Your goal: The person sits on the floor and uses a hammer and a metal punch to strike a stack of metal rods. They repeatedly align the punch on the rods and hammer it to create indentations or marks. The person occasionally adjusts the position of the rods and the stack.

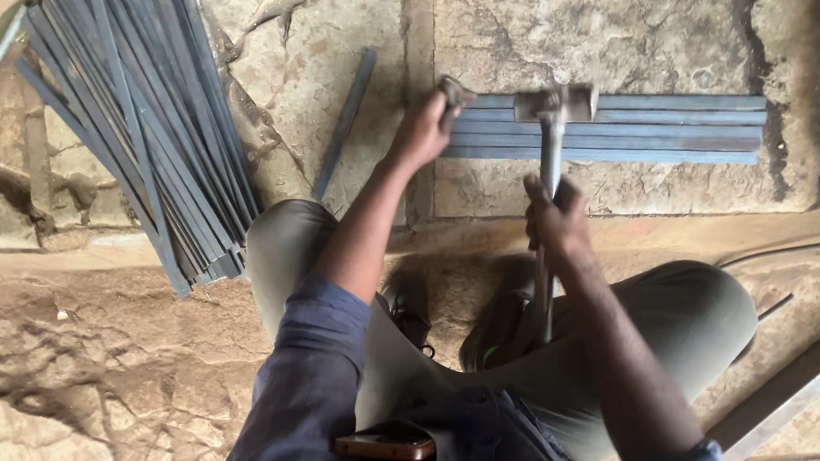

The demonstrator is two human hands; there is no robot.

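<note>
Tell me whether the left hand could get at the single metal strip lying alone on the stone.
Probably yes. The left hand grips the ends of the flat strips, and the single strip lies just beside it on its outer side, with only bare stone between.

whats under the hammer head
The hammer head sits over a row of flat grey metal strips lying side by side on the stone slab. The strip surface directly beneath it is covered, so contact cannot be seen.

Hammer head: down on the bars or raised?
Down. The hammer head rests on the flat steel bars; right hand grips the handle, left hand at the bar ends.
</note>
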